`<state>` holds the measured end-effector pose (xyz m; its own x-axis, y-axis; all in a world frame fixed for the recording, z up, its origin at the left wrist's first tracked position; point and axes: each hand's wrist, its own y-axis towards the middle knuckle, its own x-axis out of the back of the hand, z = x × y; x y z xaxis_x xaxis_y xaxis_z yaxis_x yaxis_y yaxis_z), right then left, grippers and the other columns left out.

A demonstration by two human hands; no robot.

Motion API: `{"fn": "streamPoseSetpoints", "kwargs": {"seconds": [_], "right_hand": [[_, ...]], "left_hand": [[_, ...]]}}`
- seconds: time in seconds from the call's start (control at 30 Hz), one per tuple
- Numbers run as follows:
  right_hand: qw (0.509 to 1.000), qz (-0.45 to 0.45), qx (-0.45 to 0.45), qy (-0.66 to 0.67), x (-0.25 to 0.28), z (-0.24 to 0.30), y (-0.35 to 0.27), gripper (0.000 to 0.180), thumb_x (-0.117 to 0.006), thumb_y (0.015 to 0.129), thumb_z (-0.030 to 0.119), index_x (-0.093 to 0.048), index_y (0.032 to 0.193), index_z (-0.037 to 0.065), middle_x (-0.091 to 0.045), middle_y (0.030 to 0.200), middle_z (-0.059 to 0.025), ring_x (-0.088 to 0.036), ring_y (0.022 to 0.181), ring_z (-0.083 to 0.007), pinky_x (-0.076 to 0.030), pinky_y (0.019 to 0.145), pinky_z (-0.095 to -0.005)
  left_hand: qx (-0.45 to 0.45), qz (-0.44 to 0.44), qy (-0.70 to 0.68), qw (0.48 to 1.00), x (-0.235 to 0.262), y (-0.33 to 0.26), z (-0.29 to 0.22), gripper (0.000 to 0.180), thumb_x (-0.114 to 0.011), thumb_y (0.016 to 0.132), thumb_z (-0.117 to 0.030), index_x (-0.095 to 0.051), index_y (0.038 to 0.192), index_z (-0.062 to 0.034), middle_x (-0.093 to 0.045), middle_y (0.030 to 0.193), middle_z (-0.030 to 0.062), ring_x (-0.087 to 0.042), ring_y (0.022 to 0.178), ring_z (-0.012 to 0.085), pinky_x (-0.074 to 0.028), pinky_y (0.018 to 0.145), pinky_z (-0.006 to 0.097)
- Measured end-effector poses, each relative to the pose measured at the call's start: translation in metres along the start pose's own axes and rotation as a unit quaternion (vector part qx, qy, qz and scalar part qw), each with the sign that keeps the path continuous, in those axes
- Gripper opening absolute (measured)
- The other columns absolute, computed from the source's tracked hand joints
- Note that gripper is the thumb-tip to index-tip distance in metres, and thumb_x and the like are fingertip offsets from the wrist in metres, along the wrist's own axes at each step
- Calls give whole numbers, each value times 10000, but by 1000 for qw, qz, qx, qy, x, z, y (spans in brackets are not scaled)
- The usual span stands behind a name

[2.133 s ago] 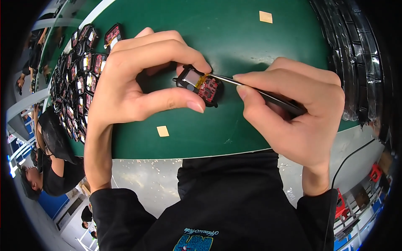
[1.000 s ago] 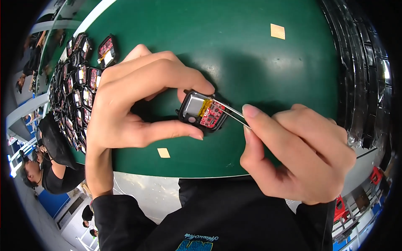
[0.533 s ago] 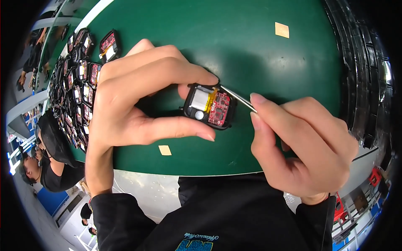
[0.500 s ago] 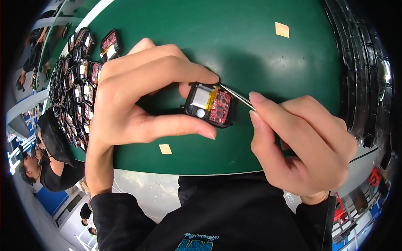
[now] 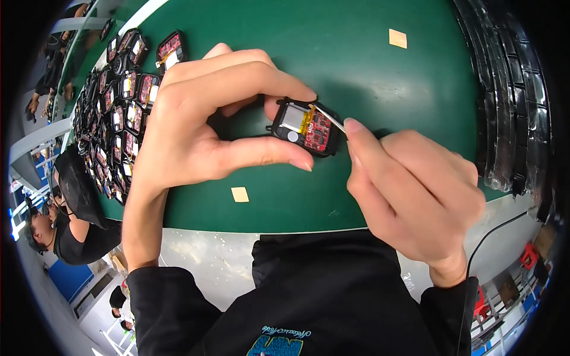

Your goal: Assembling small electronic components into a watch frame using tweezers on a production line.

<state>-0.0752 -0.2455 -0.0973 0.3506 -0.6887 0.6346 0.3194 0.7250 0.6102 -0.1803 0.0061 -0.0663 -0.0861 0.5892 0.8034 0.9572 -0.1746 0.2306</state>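
Note:
My left hand [image 5: 199, 121] grips a small black device housing [image 5: 330, 139] by its edges, thumb at the near side and index finger at the far side. Inside the open housing lie a silver battery cell [image 5: 293, 117], a red circuit board [image 5: 318, 133], yellow tape [image 5: 306, 120] between them and a round pale disc [image 5: 293, 136]. Thin metal tweezers [image 5: 332, 119] are pinched in my right hand [image 5: 415, 193]. Their tip reaches over the far edge of the housing, near the top of the yellow tape; whether it touches is too small to tell.
Many similar open housings [image 5: 116, 115] crowd the left of the green table [image 5: 332, 53], one of them [image 5: 171, 52] slightly apart. Two pale paper squares [image 5: 398, 38] [image 5: 240, 194] lie on the tabletop. Rows of black parts in clear plastic [image 5: 522, 101] line the right side. Another person [image 5: 89, 243] sits at left.
The housing has moved slightly up and to the right with my left hand. My right hand has shifted left, bringing the tweezers' tip from the housing's outer corner in over its inside.

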Motion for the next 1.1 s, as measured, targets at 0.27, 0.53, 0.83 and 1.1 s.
{"fn": "streamPoseSetpoints", "kwargs": {"seconds": [0.27,0.53,0.83,1.1], "right_hand": [[999,29,-11,-8,2,5,2,417,-824,643,-124,-828,1054,-54,-591,743,-68,-607,578,-189,-482,507,-319],[986,-69,-123,89,11,1,12,253,-820,817,-124,-841,1057,-47,-628,672,-45,-559,541,-85,-390,493,-249],[960,-133,-189,155,15,0,11,178,-820,873,-65,-829,1046,-22,-631,690,-49,-532,516,-99,-379,482,-284],[940,-162,-193,231,13,5,12,148,-792,917,-12,-810,1060,-46,-661,746,-109,-607,549,-198,-461,515,-334]], "left_hand": [[30,4,-19,999,0,-2,0,669,-1034,586,-422,-846,1104,-42,-694,825,7,-483,691,128,-350,635,294],[-3,-3,20,1000,0,0,-4,645,-1037,626,-312,-835,1190,-75,-656,795,2,-476,671,134,-346,626,296],[-2,-28,27,999,-3,7,-12,495,-1021,698,-240,-819,1111,-56,-668,786,15,-588,677,170,-432,671,334],[163,-158,-153,962,25,4,3,451,-978,746,-130,-801,1140,1,-726,918,14,-613,740,57,-422,637,219]]}}
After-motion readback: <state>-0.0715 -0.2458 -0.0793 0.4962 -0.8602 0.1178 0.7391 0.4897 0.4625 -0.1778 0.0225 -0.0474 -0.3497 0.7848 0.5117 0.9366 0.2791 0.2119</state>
